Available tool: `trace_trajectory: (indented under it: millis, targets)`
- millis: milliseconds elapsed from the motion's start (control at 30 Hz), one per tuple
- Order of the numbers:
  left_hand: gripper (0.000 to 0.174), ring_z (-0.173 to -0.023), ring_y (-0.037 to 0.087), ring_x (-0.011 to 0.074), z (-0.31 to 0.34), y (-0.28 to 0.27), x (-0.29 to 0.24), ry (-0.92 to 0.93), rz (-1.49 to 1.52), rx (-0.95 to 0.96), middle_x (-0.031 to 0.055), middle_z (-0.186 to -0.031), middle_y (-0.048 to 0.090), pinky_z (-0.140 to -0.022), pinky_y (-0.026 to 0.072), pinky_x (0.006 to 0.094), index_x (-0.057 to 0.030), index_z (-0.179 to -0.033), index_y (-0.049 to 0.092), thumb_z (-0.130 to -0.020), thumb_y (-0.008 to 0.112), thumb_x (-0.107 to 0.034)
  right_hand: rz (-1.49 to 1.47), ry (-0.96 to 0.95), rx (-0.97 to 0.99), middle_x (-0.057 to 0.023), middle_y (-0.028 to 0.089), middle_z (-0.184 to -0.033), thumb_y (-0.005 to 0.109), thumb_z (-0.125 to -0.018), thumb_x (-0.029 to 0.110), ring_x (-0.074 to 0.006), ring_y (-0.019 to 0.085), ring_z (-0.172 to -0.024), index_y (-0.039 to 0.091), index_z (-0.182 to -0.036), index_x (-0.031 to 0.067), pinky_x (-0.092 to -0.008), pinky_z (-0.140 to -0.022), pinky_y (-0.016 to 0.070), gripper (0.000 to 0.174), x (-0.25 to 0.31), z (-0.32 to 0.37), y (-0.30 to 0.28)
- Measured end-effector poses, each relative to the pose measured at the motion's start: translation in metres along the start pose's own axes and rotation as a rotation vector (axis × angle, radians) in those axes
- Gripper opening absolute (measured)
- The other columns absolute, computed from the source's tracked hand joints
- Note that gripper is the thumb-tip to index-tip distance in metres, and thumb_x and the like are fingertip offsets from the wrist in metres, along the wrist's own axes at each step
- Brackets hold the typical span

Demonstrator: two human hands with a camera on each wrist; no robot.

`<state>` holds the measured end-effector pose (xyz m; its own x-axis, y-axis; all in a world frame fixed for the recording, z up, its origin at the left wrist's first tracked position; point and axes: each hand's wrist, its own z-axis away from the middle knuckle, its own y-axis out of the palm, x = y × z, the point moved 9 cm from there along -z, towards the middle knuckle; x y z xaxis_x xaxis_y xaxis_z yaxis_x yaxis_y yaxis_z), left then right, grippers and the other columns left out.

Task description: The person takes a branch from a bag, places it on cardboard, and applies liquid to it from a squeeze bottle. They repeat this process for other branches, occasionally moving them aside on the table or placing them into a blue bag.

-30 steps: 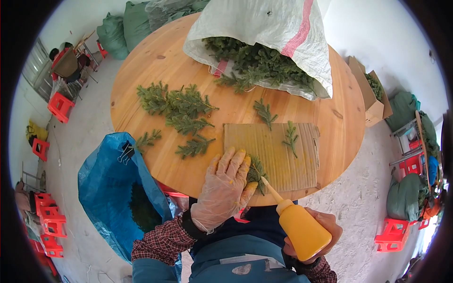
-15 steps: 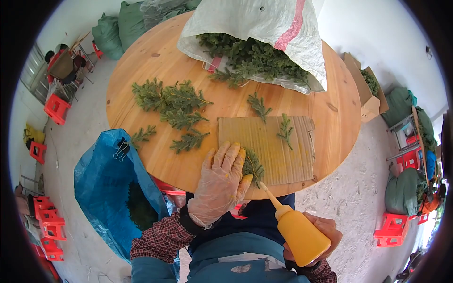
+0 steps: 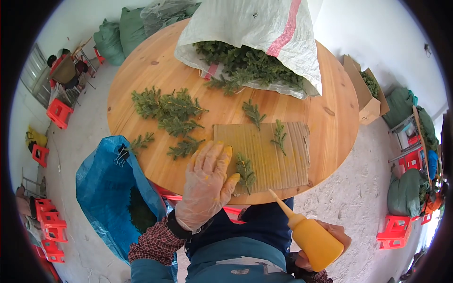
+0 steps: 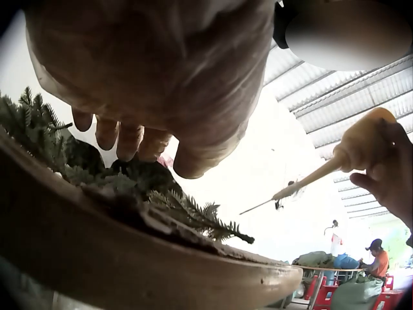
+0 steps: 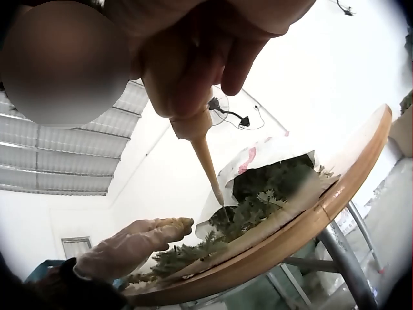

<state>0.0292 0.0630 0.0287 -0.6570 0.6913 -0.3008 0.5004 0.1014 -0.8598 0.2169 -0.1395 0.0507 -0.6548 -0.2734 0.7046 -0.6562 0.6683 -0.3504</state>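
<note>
My gloved left hand [image 3: 205, 184], its fingers extended and stained yellow, is over the table's near edge, left of a small green sprig [image 3: 245, 172]. That sprig lies on the cardboard [image 3: 264, 170] at its lower left, its stem toward me. My bare right hand [image 3: 330, 236] grips a yellow squeeze bottle [image 3: 317, 243], whose pale nozzle points up and left, apart from the sprig. In the right wrist view the left hand [image 5: 132, 245] holds nothing. Two more sprigs lie near the cardboard's top, one of them [image 3: 279, 137] on it.
A white sack [image 3: 250, 23] of greenery lies at the round table's far side. Several cut branches [image 3: 165, 108] are at the left. An open blue bag [image 3: 101, 174] with a clip hangs by the table's left edge. Red stools [image 3: 395, 231] and green sacks stand around the room.
The left hand has drawn left, off the sprig it was touching. The bottle in the right hand has moved right and its nozzle has left the sprig's stem.
</note>
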Motion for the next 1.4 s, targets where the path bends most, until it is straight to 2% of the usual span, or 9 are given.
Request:
trace_trajectory:
  millis: [100, 367, 467, 667, 867, 1033, 1167, 1267, 1400]
  targets:
    - [0.057, -0.128, 0.045, 0.0374, -0.006, -0.018, -0.005, -0.005, -0.041, -0.066, 0.0185, -0.137, 0.049, -0.106, 0.0361, 0.0520, 0.0004, -0.132, 0.057, -0.086, 0.068, -0.031, 0.015, 0.052, 0.034, -0.0129, 0.065, -0.094, 0.069, -0.083, 0.063, -0.0233, 0.067, -0.089, 0.039, -0.121, 0.0020, -0.0331, -0.074, 0.0554, 0.078, -0.021, 0.008, -0.007]
    - [0.042, -0.101, 0.059, 0.0329, -0.015, 0.013, -0.020, -0.082, 0.151, 0.137, 0.0105, -0.109, 0.058, -0.080, 0.0507, 0.0436, -0.0104, -0.124, 0.062, -0.084, 0.071, -0.020, 0.037, 0.159, 0.090, -0.0085, 0.064, -0.089, 0.060, -0.088, 0.068, -0.0218, 0.066, -0.089, 0.045, -0.118, 0.0008, -0.0335, -0.076, 0.0545, 0.076, -0.063, 0.008, -0.013]
    - [0.037, -0.095, 0.062, 0.0326, -0.014, 0.011, -0.007, -0.137, 0.275, 0.114, 0.0091, -0.103, 0.058, -0.072, 0.0521, 0.0395, -0.0093, -0.120, 0.063, -0.084, 0.069, -0.016, 0.001, 0.271, 0.018, -0.0047, 0.063, -0.081, 0.048, -0.091, 0.074, -0.0205, 0.066, -0.090, 0.057, -0.107, 0.0009, -0.0352, -0.079, 0.0535, 0.075, -0.050, -0.008, -0.012]
    - [0.041, -0.108, 0.058, 0.0351, -0.041, -0.063, 0.037, -0.172, -0.251, -0.236, 0.0146, -0.117, 0.058, -0.087, 0.0492, 0.0439, -0.0082, -0.124, 0.061, -0.084, 0.068, -0.014, 0.272, 0.111, -0.022, -0.0032, 0.064, -0.077, 0.047, -0.092, 0.073, -0.0189, 0.064, -0.088, 0.059, -0.102, 0.0009, -0.0341, -0.080, 0.0522, 0.073, -0.051, -0.009, -0.027]
    - [0.051, -0.121, 0.052, 0.0352, -0.085, -0.033, 0.002, 0.069, -0.475, -0.032, 0.0171, -0.127, 0.056, -0.098, 0.0435, 0.0467, -0.0074, -0.136, 0.055, -0.085, 0.062, -0.011, -0.066, 0.320, -0.049, -0.0033, 0.065, -0.085, 0.050, -0.093, 0.068, -0.0167, 0.062, -0.086, 0.059, -0.102, 0.0002, -0.0321, -0.076, 0.0521, 0.069, -0.066, -0.007, -0.018]
    - [0.056, -0.127, 0.049, 0.0357, -0.112, 0.026, -0.001, 0.243, -0.349, 0.070, 0.0179, -0.131, 0.055, -0.100, 0.0424, 0.0458, -0.0087, -0.142, 0.051, -0.086, 0.056, -0.009, 0.147, 0.114, -0.093, -0.0053, 0.065, -0.086, 0.048, -0.095, 0.067, -0.0176, 0.065, -0.081, 0.062, -0.101, -0.0002, -0.0309, -0.072, 0.0535, 0.069, -0.056, -0.013, -0.027]
    - [0.037, -0.122, 0.054, 0.0366, -0.124, 0.054, 0.005, 0.227, -0.301, 0.224, 0.0180, -0.131, 0.056, -0.097, 0.0459, 0.0488, -0.0134, -0.125, 0.062, -0.089, 0.057, -0.012, 0.097, 0.184, -0.059, -0.0058, 0.065, -0.081, 0.047, -0.097, 0.065, -0.0176, 0.066, -0.079, 0.061, -0.104, -0.0009, -0.0296, -0.067, 0.0531, 0.068, -0.067, 0.000, -0.027]
    - [0.028, -0.107, 0.062, 0.0344, -0.127, 0.064, 0.014, 0.058, -0.070, 0.375, 0.0143, -0.116, 0.061, -0.088, 0.0497, 0.0467, -0.0137, -0.116, 0.064, -0.090, 0.057, -0.011, 0.057, 0.241, -0.051, -0.0047, 0.064, -0.079, 0.045, -0.098, 0.064, -0.0182, 0.066, -0.077, 0.062, -0.107, -0.0011, -0.0302, -0.068, 0.0529, 0.068, -0.070, 0.006, -0.026]
    - [0.024, -0.087, 0.064, 0.0346, -0.129, 0.045, 0.002, 0.207, -0.066, 0.152, 0.0148, -0.100, 0.061, -0.076, 0.0511, 0.0432, -0.0063, -0.109, 0.064, -0.087, 0.056, -0.006, 0.006, 0.304, 0.016, -0.0057, 0.065, -0.083, 0.044, -0.098, 0.065, -0.0187, 0.067, -0.078, 0.062, -0.108, -0.0015, -0.0293, -0.067, 0.0528, 0.070, -0.096, 0.029, -0.024]
